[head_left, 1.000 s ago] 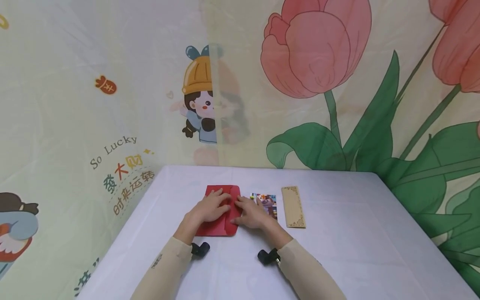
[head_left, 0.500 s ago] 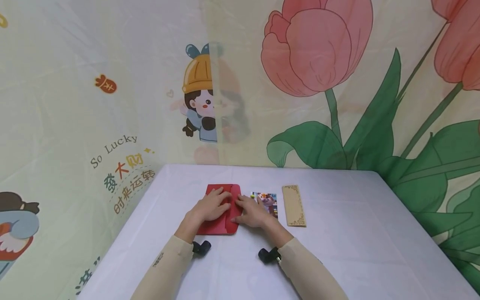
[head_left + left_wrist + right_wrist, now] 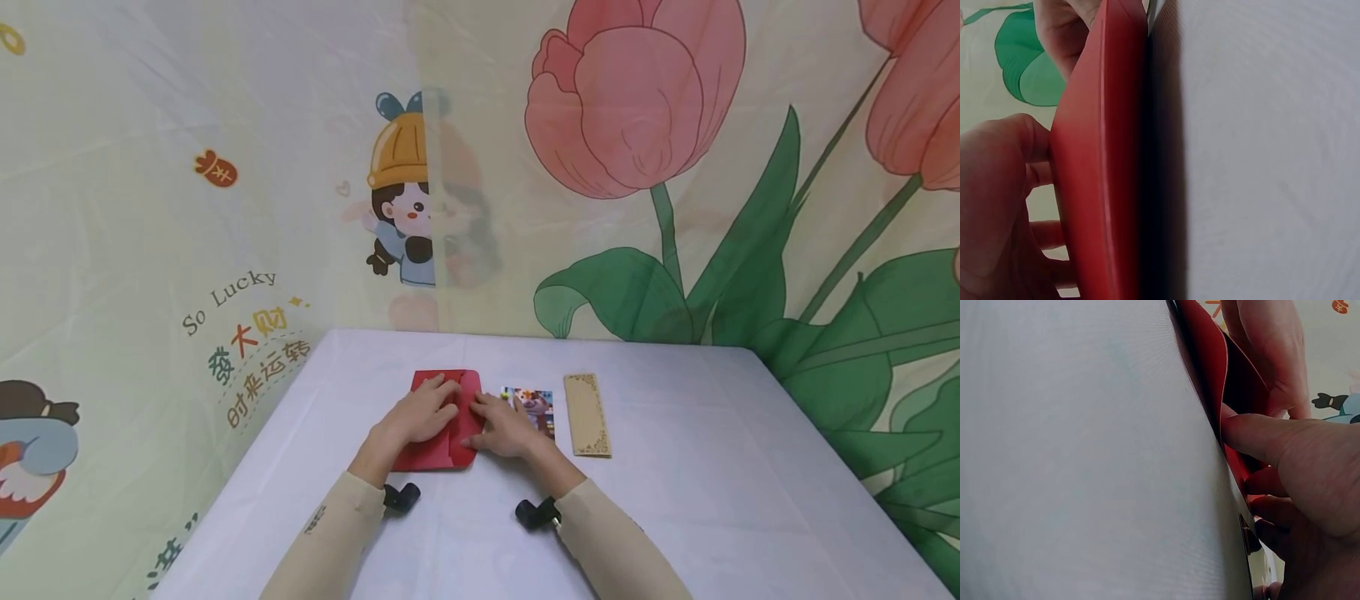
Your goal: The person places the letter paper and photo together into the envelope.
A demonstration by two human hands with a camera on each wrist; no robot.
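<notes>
A red paper envelope [image 3: 423, 454] lies on the white table with its flap [image 3: 468, 454] spread out to the right. My left hand [image 3: 423, 414] rests on the body of the envelope, fingers spread and gently bent, with nothing gripped in it. My right hand [image 3: 506, 425] touches the flap with thumb and fingertips. In the right wrist view the thumb of the right hand [image 3: 1316, 469] meets the curved edge of the red paper [image 3: 1207, 356], and its other fingers press on the red further along. The left wrist view has the envelope's near edge [image 3: 1107, 162] bowed up slightly.
Just right of the right hand, and partly under it, is a colourful picture card [image 3: 536, 404]. Farther right lies a tan paper strip [image 3: 587, 415] with ornate corners. The white table [image 3: 697, 500] ends at a printed cloth backdrop [image 3: 480, 308].
</notes>
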